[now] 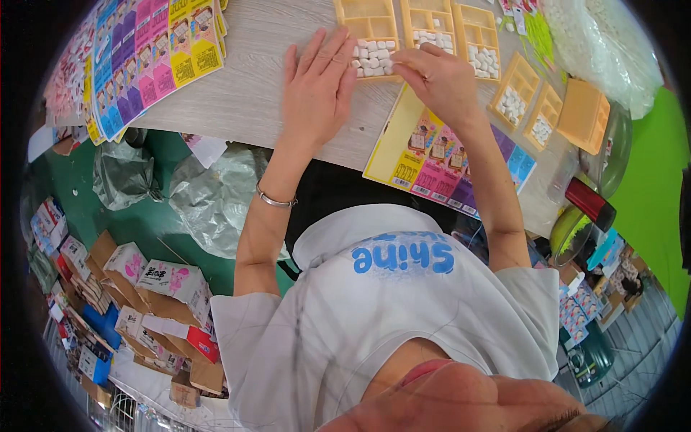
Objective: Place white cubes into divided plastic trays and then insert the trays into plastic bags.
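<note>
A yellow compartment tray lies at the far middle of the table, its near section filled with small white pieces. My left hand lies flat against the tray's left side, fingers stretched out and holding nothing. At the near right corner of the same tray, my right hand is closed in a pinch; whatever is between its fingertips is too small or hidden to make out. Just beyond that hand sits a second yellow tray, also with white pieces. A sheet of colourful printed cards lies under my right forearm.
More yellow trays with white pieces stand to the right, beside a stacked yellow tray. A clear plastic bag fills the far right. Stacked printed sheets cover the far left. Cartons and grey bags sit below left.
</note>
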The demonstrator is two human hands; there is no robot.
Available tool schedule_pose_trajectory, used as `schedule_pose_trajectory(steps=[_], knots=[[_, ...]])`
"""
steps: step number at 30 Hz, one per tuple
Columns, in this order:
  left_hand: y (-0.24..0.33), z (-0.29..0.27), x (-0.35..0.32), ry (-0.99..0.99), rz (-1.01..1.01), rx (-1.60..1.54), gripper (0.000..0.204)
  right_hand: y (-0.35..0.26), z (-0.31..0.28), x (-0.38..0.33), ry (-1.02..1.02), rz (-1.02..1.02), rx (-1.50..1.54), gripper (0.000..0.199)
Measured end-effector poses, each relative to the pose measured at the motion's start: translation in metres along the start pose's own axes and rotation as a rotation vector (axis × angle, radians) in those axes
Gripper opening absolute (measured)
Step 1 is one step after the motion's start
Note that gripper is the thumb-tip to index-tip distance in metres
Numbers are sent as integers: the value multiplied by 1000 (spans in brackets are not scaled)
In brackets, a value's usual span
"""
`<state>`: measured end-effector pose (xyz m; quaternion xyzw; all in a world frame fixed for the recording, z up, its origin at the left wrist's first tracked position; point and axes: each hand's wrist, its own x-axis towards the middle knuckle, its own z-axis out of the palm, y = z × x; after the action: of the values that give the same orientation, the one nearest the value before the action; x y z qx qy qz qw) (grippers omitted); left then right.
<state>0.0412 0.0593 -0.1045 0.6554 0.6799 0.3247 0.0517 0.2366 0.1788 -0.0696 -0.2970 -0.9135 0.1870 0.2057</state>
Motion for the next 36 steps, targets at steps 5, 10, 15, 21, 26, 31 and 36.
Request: schedule_pose_trajectory(steps=[5, 10, 15, 21, 26, 31, 36], knots=[[-9, -9, 13, -57, 0, 33, 51, -12, 3, 6, 98, 46, 151, 14], [-10, -5, 11, -65, 69, 136, 50, -27, 23, 22, 53, -39, 84, 12], [-13, -4, 9, -45, 62, 122, 51, -31, 23, 24, -16, -12, 45, 11], [-12, -6, 11, -61, 68, 141, 51, -30, 23, 21, -42, -19, -9, 10], [-12, -5, 10, -59, 77, 142, 53, -34, 19, 18, -20, -10, 28, 10], [-8, -6, 14, -83, 43, -6, 58, -22, -1, 10, 146, 102, 216, 14], [23, 9, 20, -150, 58, 9, 71, 24, -45, -13, 315, 474, 599, 20]])
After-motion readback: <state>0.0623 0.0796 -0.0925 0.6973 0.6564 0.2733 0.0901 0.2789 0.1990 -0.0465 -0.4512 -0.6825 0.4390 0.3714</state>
